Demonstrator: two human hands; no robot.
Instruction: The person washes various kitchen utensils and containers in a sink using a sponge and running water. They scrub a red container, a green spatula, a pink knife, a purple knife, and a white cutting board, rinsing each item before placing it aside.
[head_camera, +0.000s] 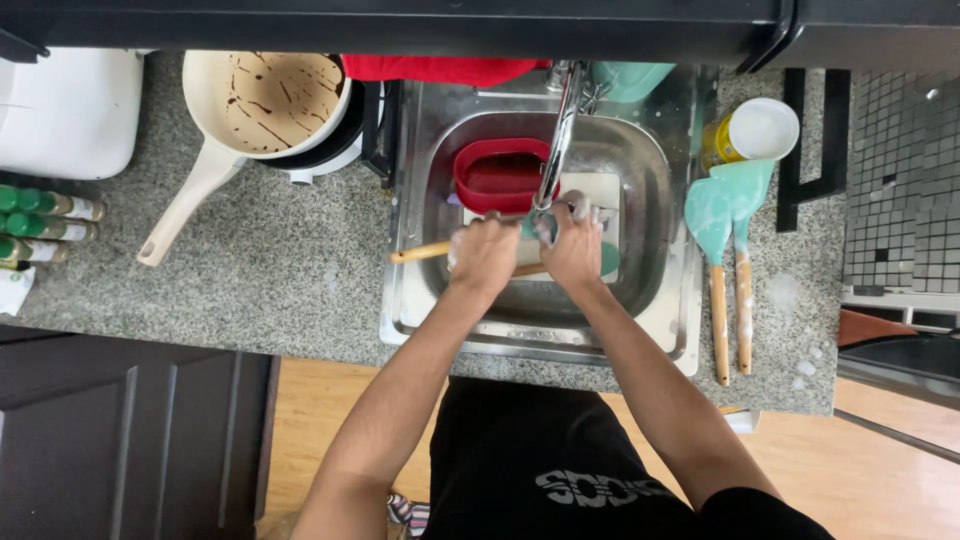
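Both my hands are over the steel sink (655, 190), just under the tap (560, 130). My left hand (484, 256) grips a wooden-handled utensil (420, 252) whose handle sticks out to the left. My right hand (572, 247) is soapy and closed on the utensil's teal head, which is mostly hidden; a teal edge shows at its right. A red container (495, 175) and a white board (600, 190) lie in the basin behind my hands.
Two teal spatulas (725, 215) with wooden handles lie on the counter right of the sink, near a yellow-and-white cup (755, 132). A dirty cream saucepan (265, 100) sits at the left, with green-capped bottles (45, 225) further left. Foam spots dot the granite counter (290, 270).
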